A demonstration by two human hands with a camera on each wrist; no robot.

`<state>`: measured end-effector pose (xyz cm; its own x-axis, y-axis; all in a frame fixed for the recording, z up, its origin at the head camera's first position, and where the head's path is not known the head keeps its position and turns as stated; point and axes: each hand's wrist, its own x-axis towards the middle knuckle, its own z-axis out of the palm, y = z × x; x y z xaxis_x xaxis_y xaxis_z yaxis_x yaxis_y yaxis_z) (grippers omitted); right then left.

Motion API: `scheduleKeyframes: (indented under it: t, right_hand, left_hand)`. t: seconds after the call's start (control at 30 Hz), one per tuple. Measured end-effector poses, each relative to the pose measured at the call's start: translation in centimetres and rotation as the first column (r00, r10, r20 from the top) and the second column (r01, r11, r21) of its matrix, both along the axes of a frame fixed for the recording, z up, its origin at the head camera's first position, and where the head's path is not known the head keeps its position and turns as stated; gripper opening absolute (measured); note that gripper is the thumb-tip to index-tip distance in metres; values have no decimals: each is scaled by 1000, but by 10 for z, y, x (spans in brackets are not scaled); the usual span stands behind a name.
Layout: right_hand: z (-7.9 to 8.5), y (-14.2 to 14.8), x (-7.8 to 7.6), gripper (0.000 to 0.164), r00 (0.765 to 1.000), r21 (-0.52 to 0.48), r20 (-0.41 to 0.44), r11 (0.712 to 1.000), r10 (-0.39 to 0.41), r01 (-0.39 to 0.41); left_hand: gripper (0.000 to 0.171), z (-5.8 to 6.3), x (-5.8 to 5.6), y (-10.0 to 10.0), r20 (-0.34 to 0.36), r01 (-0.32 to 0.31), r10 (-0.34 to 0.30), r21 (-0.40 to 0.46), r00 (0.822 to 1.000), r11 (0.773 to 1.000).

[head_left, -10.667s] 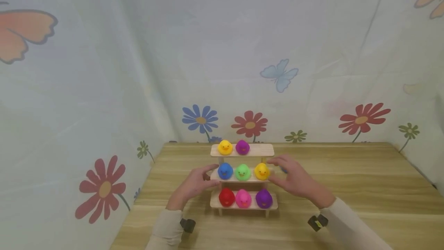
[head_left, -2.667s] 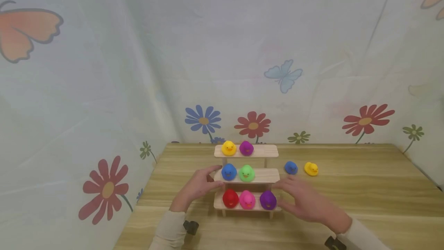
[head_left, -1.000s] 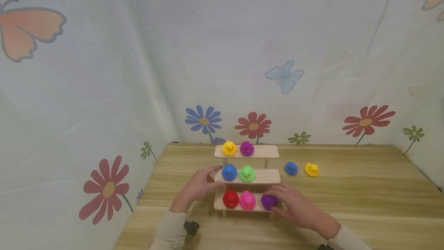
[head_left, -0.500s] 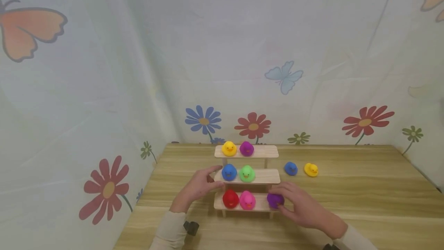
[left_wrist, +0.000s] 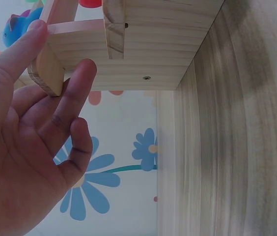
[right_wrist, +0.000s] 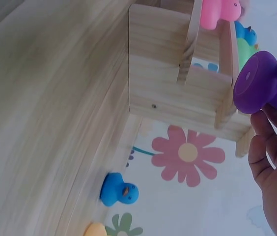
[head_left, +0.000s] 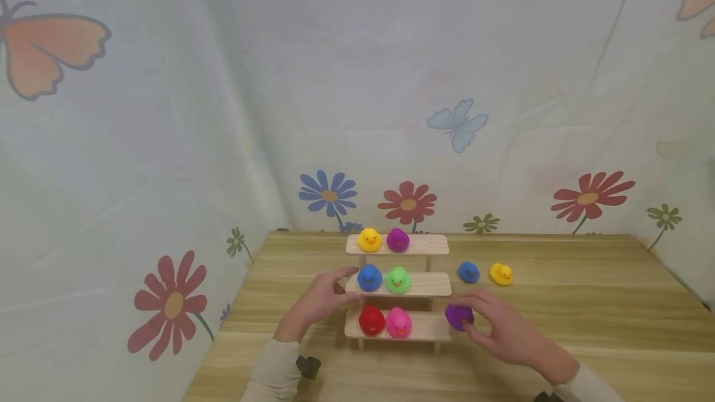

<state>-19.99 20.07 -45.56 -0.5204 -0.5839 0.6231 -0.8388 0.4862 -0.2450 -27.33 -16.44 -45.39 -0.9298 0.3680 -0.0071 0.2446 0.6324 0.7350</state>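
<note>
A three-tier wooden display shelf (head_left: 431, 284) stands on the table. My left hand (head_left: 316, 300) grips the left end of its middle board; in the left wrist view the thumb lies over the board (left_wrist: 49, 71) and fingers reach beneath. Just off the right end of the bottom board, my right hand (head_left: 507, 331) pinches a purple rubber duck (head_left: 459, 317), whose flat base shows in the right wrist view. Red (head_left: 371, 321) and pink ducks (head_left: 399, 323) sit on the bottom tier, blue (head_left: 370, 278) and green ones (head_left: 398, 280) on the middle, yellow (head_left: 370, 239) and purple ones (head_left: 398, 239) on top.
To the right of the shelf, a blue duck (head_left: 468, 272) and a yellow duck (head_left: 501, 274) rest on the wood-grain table (head_left: 586, 303). A pale curtain (head_left: 357, 79) printed with flowers and butterflies hangs behind and along the left side.
The yellow duck from the middle tier now sits on the table. My right hand has since taken the purple duck off the bottom tier, moving right. My left hand keeps its hold.
</note>
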Motion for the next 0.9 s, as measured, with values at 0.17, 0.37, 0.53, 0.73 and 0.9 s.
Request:
scheduleKeyframes:
  t: [0.17, 0.37, 0.53, 0.73, 0.9]
  right_hand:
    - [0, 8, -4, 47, 999, -63, -54, 998, 0, -4]
    - [-4, 19, -9, 45, 997, -62, -53, 997, -54, 50]
    - [-5, 27, -13, 45, 997, -65, -30, 995, -72, 70]
    - [-8, 38, -20, 44, 994, -105, -63, 991, -94, 87]
    - [-11, 49, -25, 47, 984, -126, -57, 979, -170, 162]
  left_hand:
    - [65, 0, 1, 0, -8, 3, -3, 7, 1000, 1000]
    - [64, 1, 1, 0, -14, 10, -10, 11, 1000, 1000]
    - [64, 0, 1, -1, -29, 23, -22, 15, 999, 1000]
    - [64, 2, 2, -1, -27, 19, -18, 5, 999, 1000]
    - [64, 1, 2, 0, -11, 9, -9, 6, 1000, 1000]
